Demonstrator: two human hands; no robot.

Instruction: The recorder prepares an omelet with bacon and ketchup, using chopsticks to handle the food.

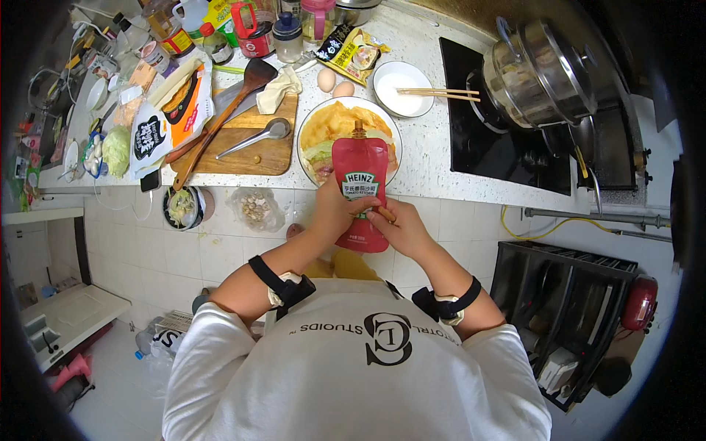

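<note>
Both hands are on a red Heinz tomato ketchup pouch [361,165], whose nozzle points away from me above a plate. My left hand [343,206] grips the pouch's left side, its thumb across the front. My right hand [401,225] holds the lower right side, with a small brownish object, perhaps a cap, at its fingers. On the white plate [302,124] lies a browned flatbread [353,114] with lettuce [319,151] and some pinkish filling, partly hidden by the pouch. Two eggs [326,80] sit just behind the plate.
A wooden cutting board [242,160] bears a metal spoon [276,129], a knife and a wooden spatula [259,74]. Chopsticks [441,93] rest on a white bowl [397,82]. A steamer pot [529,71] stands on the black cooktop [463,138]. Bottles [218,47] crowd the back left.
</note>
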